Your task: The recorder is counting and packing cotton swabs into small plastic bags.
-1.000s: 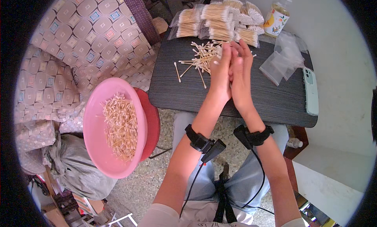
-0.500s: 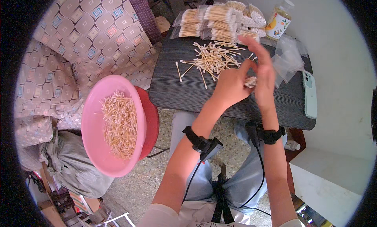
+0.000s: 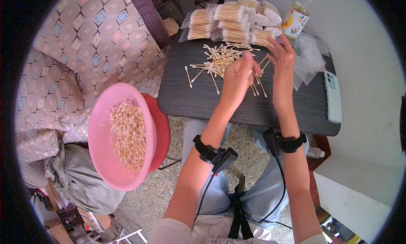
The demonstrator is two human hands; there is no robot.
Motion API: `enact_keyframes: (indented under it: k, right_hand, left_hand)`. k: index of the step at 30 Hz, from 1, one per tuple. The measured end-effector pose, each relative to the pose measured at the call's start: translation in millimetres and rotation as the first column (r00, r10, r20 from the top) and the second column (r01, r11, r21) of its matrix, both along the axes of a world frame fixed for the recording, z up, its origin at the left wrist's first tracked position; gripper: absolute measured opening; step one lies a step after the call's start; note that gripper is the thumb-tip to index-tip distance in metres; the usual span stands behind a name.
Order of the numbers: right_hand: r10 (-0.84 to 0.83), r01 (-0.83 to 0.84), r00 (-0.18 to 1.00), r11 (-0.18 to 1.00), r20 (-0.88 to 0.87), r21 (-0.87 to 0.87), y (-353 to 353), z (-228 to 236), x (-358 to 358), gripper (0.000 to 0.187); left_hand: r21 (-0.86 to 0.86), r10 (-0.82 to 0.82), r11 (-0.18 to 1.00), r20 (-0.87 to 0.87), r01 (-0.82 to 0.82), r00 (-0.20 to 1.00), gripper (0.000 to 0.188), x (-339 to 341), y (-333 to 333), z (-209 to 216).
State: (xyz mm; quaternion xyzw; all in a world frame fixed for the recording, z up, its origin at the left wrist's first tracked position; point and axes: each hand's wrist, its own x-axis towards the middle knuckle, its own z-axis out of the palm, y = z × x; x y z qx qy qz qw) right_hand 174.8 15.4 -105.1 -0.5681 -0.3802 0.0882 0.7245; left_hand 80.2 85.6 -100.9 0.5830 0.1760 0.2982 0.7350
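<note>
My left hand [image 3: 237, 81] is over the black tabletop, fingers curled, with a pale bit of cotton swab showing at its fingertips. Several cotton swabs [image 3: 259, 87] stick out below those fingers; whether they are gripped or lie on the table is unclear. My right hand [image 3: 282, 68] is raised beside it, fingers stretched and spread, holding nothing that shows. A loose pile of cotton swabs [image 3: 220, 60] with wooden sticks and white tips lies just beyond my left hand.
Clear bags packed with swabs [image 3: 230, 22] are stacked at the far edge, beside a bottle [image 3: 297, 16]. Empty plastic bags [image 3: 308, 60] and a pale phone [image 3: 333, 96] lie at the right. A pink basin [image 3: 98, 136] of swabs rests on a red stool [image 3: 163, 134] at the left.
My hands have moved apart, the left shifting slightly left. The bunched swab tips between them no longer show; separate swabs now show below my left fingers. My right fingers have spread.
</note>
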Motion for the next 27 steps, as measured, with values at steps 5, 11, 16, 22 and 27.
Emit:
enact_keyframes:
  k: [5,11,16,22,27]
  right_hand:
    - [0.144,-0.150,0.982,0.988,-0.126,-0.034,4.5,-4.2,-12.5,0.063]
    - [0.335,-0.372,0.870,0.928,-0.361,-0.035,11.2,-13.1,-31.4,0.055]
    - [0.431,-0.371,0.715,0.901,-0.551,0.224,18.3,-18.5,-51.6,0.056]
    - [0.447,-0.269,0.578,0.894,-0.683,0.358,21.8,-10.3,-63.1,0.055]
    - [0.497,-0.336,0.540,0.867,-0.679,0.367,16.2,-5.8,-62.1,0.056]
  left_hand:
    - [-0.208,0.022,0.978,0.202,0.021,0.979,0.035,4.7,4.5,3.0]
    - [-0.275,0.201,0.956,0.368,-0.101,0.908,0.023,2.8,18.4,-3.9]
    - [-0.347,0.180,0.938,0.436,-0.020,0.882,0.022,2.0,21.6,-3.7]
    - [-0.358,0.195,0.933,0.470,-0.016,0.861,0.022,0.3,15.3,-1.7]
    - [-0.181,0.161,0.978,0.337,-0.104,0.927,0.021,-0.2,5.4,7.0]
